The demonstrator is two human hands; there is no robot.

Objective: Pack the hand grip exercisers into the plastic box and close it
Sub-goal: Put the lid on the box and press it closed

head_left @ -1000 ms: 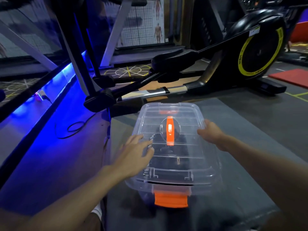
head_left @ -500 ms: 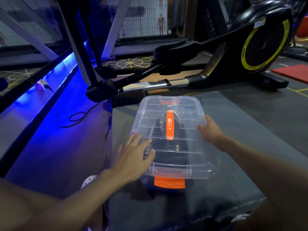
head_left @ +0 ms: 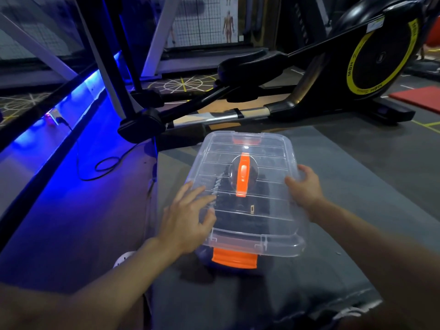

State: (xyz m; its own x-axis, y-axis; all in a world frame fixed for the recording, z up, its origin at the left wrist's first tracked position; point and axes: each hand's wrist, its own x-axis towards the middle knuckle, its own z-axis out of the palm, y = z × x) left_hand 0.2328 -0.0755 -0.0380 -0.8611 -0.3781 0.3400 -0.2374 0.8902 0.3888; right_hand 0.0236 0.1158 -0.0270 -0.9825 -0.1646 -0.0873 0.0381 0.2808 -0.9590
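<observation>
Your left hand (head_left: pixel 188 217) lies flat, fingers spread, on the clear lid (head_left: pixel 247 194) of the plastic box (head_left: pixel 234 258); your right hand (head_left: pixel 303 186) grips its far edge. Dark shapes inside, probably the exercisers (head_left: pixel 238 206). Elliptical trainer (head_left: pixel 309 75) beyond.

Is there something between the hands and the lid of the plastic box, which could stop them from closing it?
Nothing visible. The left hand lies flat on the clear lid at its left side, and the right hand holds the lid's right edge. The orange latch at the near end is uncovered.
</observation>
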